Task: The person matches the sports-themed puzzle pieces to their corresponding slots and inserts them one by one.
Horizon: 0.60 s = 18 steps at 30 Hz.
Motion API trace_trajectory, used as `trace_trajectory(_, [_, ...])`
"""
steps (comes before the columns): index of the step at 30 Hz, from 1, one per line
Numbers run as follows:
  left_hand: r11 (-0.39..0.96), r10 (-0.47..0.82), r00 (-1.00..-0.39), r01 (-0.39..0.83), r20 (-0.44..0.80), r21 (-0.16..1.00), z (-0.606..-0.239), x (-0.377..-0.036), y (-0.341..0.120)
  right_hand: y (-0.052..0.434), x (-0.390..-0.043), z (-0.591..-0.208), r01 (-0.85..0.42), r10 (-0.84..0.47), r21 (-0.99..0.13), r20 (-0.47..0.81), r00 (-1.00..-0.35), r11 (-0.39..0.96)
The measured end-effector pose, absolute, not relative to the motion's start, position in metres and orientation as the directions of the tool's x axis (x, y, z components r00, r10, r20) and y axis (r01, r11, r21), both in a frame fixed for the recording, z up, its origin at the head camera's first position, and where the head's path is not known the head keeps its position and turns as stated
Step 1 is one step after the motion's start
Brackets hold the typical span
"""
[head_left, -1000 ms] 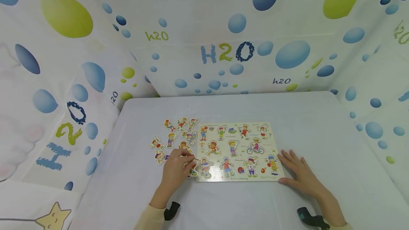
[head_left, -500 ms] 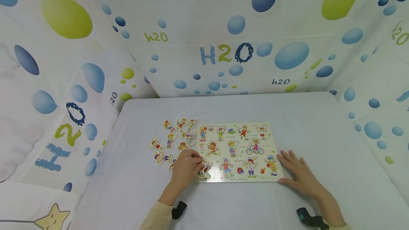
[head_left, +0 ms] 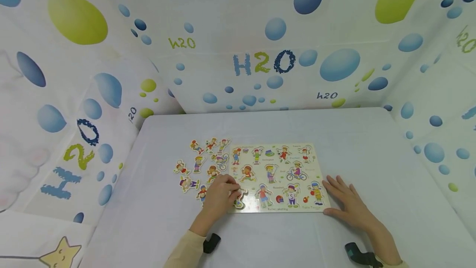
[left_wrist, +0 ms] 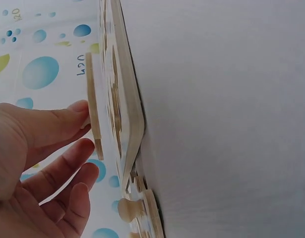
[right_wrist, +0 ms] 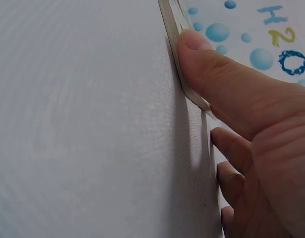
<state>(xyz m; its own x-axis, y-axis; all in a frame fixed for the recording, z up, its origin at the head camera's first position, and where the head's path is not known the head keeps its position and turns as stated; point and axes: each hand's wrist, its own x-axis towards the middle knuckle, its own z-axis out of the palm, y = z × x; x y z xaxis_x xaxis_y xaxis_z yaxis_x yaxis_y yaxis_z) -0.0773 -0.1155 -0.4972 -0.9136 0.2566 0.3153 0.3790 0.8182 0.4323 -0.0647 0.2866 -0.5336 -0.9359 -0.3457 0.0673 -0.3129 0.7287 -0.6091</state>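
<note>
Pinched between thumb and forefinger of the left hand [head_left: 219, 195]: a thin wooden puzzle piece [left_wrist: 93, 101], edge-on at the left of the left wrist view. Thumb tip against the face turned away from the puzzle board [head_left: 250, 199]; forefinger mostly hidden behind the thumb; other fingers loosely bent below, close to the lower end of the piece. A narrow gap visible between piece and board in that view.

In the head view, over the lower left corner of the board, largely covered by the hand; only a strip showing right of and below the fingers, too little for making out the printed figure. Glare over the bare part just to the right; much of the board's small lettering too faint to read.

At centre left of the frame, loose pieces [head_left: 198, 163] in a cluster beside the board, the lowest partly behind the left hand. At lower right, the right hand [head_left: 346, 197] with fingers spread and nothing in grasp, thumb touching the board's edge near the lower right corner. Both sleeves cut off by the bottom of the frame. All on a white tabletop [head_left: 282, 239].
</note>
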Motion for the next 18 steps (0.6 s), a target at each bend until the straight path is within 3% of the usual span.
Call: trace_trajectory(18, [0.855,0.294,-0.898,0.4,0.328,0.331,-0.5039,-0.082,-0.1139,0.2862,-0.0641,-0.5341,-0.333,-0.348,-0.604,0.096,-0.932,0.724])
